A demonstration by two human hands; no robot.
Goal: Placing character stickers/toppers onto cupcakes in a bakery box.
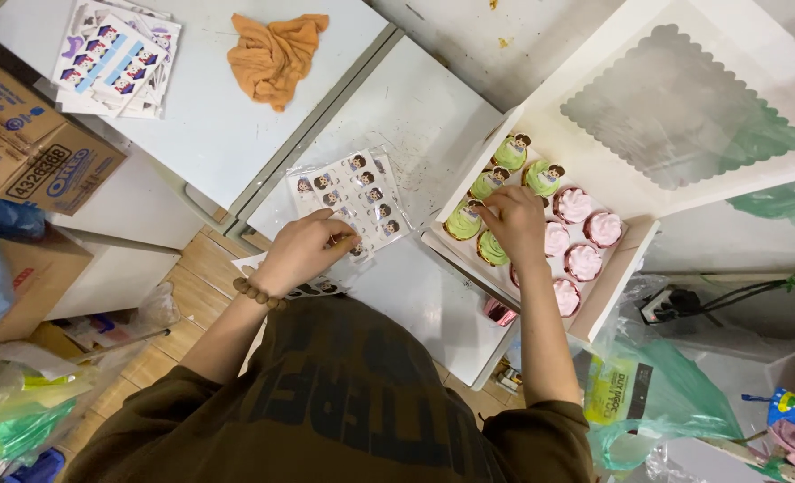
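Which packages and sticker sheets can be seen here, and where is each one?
Cardboard box: far left edge, brown with blue print.
Sticker sheets: top left, stacked, white with small cartoon figures.
Clear sticker sheet: centre, by the left hand.
Cake box: right, white, open windowed lid, holding green and pink cupcakes.

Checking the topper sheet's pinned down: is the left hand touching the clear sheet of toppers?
Touching. The head view shows the left hand with fingertips pressed on the clear topper sheet.

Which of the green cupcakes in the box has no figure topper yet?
The green cupcake at the near edge of the white box, just below the right hand. Its frosting is bare; the other green ones each show a small figure topper.
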